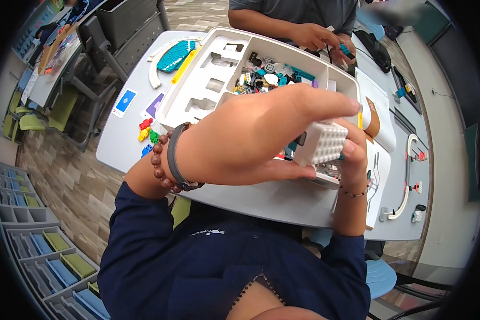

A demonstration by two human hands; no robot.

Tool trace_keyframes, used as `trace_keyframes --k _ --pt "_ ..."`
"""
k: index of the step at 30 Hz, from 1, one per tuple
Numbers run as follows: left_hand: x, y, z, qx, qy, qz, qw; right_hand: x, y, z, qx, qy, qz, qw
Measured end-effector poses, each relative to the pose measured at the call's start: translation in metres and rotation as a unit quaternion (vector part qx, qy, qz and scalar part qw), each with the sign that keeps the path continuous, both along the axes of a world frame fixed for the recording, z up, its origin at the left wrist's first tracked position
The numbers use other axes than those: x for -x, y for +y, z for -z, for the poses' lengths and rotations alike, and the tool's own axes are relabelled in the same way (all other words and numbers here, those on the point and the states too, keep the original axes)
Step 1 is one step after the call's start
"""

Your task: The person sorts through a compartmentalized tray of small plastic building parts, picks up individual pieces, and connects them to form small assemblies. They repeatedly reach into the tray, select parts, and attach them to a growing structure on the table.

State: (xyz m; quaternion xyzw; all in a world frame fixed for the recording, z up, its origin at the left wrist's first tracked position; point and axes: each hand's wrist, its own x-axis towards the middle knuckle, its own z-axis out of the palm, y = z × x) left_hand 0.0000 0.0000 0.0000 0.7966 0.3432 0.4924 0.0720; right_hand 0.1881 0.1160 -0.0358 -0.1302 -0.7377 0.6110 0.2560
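block (325, 143) of white plastic, with rows of small round bumps on its front, is up between the two bare hands that i watch from far away. it shows in front of the near right part of a big white plastic box (316, 65). my bare left hand (272, 120) is bent around the block, half open, with its thumb at the bottom edge and a long finger stretched out above the top. my bare right hand (353, 162) closes on the right edge, its thumb tip on the bumpy front. i cannot tell how hard either one squeezes. inside the box i see a heap of small mixed plastic pieces (272, 77). the box is on a pale grey table (229, 205). to its left lie tiny red, yellow, green and blue plastic pieces (143, 134) and a teal plastic plate with a rounded side (177, 56). across from me, a person in a grey shirt (304, 10) has a small teal and dark piece (346, 51) in hand.
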Motion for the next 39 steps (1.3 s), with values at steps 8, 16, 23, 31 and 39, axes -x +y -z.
trace_keyframes --k 8,16,23,31,39 --pt "0.008 0.003 0.002 -0.004 0.028 -0.024 0.999 -0.003 0.007 -0.008 0.187 -0.052 -0.125 0.973" --pt "0.111 -0.002 0.028 0.244 -0.267 -0.124 0.924 0.006 0.004 -0.005 0.091 -0.078 -0.094 0.988" --pt "0.171 -0.004 0.05 0.335 -0.23 -0.237 0.883 0.01 0.003 -0.003 0.062 -0.106 -0.101 0.987" --pt "0.163 -0.014 0.074 0.347 -0.014 -0.176 0.921 0.012 0.0 0.001 0.019 -0.137 -0.085 0.987" --pt "0.16 -0.02 0.083 0.333 -0.006 -0.156 0.93 0.016 0.0 -0.001 -0.006 -0.15 -0.092 0.984"
